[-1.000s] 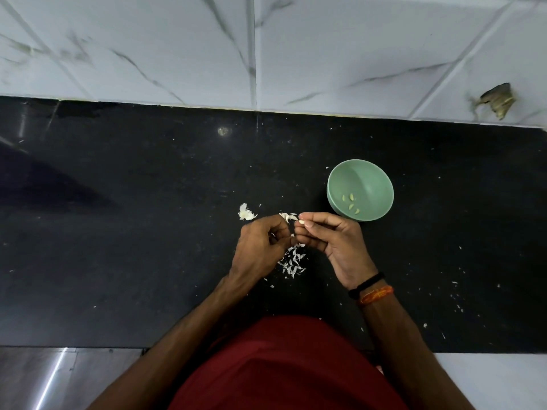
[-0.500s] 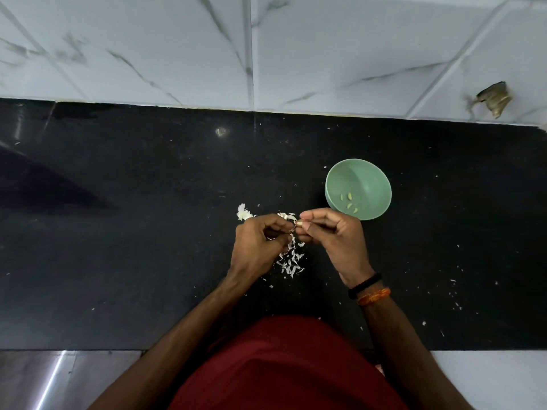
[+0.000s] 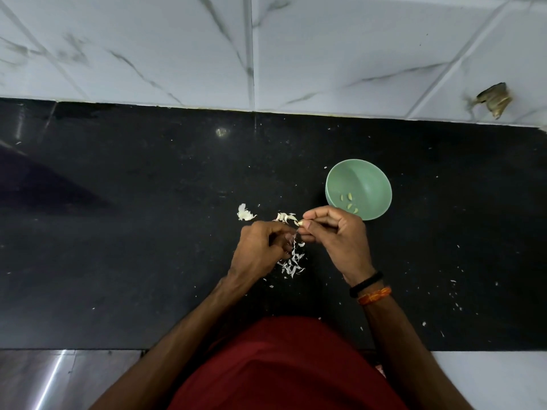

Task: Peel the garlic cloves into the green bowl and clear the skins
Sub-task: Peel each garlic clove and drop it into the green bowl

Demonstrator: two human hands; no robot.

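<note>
Garlic cloves, five, lie in one green bowl.

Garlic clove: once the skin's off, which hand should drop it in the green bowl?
Right. The right hand already pinches the garlic clove and sits beside the green bowl. The left hand is farther away, pulling a skin strip.
</note>
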